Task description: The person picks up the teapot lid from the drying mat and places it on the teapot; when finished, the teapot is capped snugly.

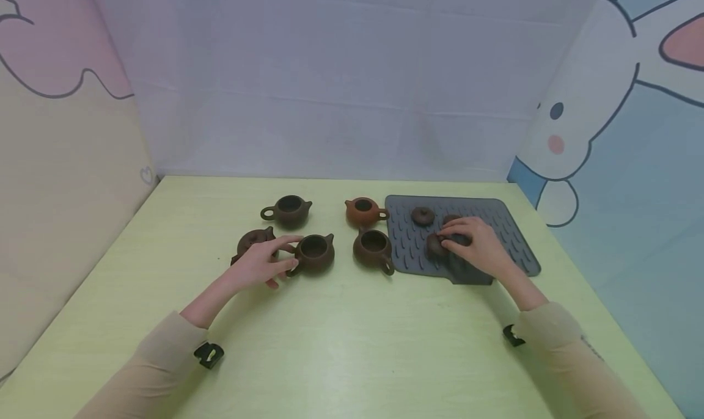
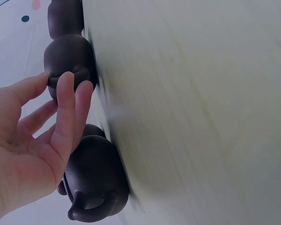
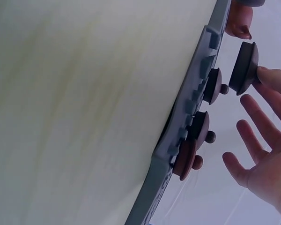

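My left hand (image 1: 263,262) has its thumb and fingers at the handle of a dark open teapot (image 1: 315,253); in the left wrist view the fingertips (image 2: 65,79) pinch that handle. Between thumb and finger, my right hand (image 1: 477,244) holds a dark lid (image 1: 436,247) by its knob. The right wrist view shows this lid (image 3: 244,68) raised off the grey mat (image 3: 182,103), tilted, the other fingers of the hand (image 3: 271,154) spread. Several other lids rest on the mat, one dark lid (image 1: 423,216) near its back left.
A dark teapot (image 1: 289,211) and a reddish one (image 1: 363,211) stand at the back, both lidless. Another lidless teapot (image 1: 374,249) is beside the mat (image 1: 404,263). Left of my left hand sits a dark teapot with its lid on (image 1: 253,240). A pale curtain (image 1: 341,89) hangs behind the table.
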Motion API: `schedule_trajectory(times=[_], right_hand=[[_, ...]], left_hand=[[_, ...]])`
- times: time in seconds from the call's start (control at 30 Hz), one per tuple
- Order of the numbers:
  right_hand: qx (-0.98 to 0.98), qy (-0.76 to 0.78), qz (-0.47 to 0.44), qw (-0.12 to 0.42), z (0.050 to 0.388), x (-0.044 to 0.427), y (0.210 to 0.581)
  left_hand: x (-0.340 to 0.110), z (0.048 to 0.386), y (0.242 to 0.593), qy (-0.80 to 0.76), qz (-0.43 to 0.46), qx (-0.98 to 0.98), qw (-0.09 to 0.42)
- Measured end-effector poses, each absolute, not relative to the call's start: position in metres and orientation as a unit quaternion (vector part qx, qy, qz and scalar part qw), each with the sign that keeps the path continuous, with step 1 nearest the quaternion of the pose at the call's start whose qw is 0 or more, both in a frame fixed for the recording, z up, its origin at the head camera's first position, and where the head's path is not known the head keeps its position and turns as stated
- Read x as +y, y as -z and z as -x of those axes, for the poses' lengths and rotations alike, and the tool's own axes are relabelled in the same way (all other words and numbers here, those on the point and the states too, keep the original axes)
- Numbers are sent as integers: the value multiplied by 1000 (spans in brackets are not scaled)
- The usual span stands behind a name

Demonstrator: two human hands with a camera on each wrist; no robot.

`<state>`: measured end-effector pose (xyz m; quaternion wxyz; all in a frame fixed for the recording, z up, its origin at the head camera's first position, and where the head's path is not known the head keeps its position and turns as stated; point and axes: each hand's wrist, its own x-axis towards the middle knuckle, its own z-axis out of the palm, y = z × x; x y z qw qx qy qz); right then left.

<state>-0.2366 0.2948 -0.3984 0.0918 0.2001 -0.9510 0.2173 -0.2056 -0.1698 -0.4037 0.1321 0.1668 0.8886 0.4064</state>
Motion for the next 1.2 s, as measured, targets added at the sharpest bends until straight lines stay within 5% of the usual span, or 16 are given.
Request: schedule_trajectory(times=[0.57,1.2], right_hand=[[-890,-289,-245,254,236,266,395],[-814,-384,-323,293,242,201,390]], left_hand=[[-170,204,403,-407,-166,889,128],[-171,203,400,-405,-168,889,131]])
